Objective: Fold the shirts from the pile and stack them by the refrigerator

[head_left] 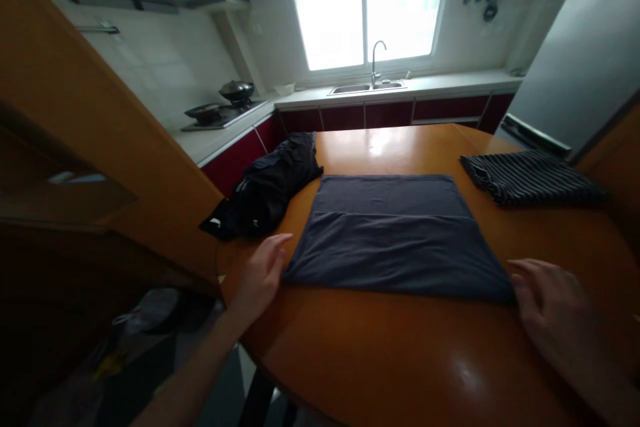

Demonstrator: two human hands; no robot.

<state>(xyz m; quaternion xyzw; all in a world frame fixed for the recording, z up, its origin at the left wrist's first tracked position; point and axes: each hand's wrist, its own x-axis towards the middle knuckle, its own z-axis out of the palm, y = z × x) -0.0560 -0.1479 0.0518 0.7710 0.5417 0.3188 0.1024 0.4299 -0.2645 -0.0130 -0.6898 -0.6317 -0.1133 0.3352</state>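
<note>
A dark blue-grey folded garment lies flat on the wooden table in front of me, with a straight fold line across it and light wrinkles on the nearer part. My left hand is beside its near left corner, fingers stretched forward and nothing visible in them. At the near right corner is my right hand, its fingers loosely bent and thumb apart from them. The right fingertips are at the cloth's edge; whether they touch it I cannot tell.
Black clothing is heaped at the table's left edge. A folded striped cloth lies at the right. Beyond the wooden table are a sink, a stove with pans, and a fridge. Bags sit at lower left.
</note>
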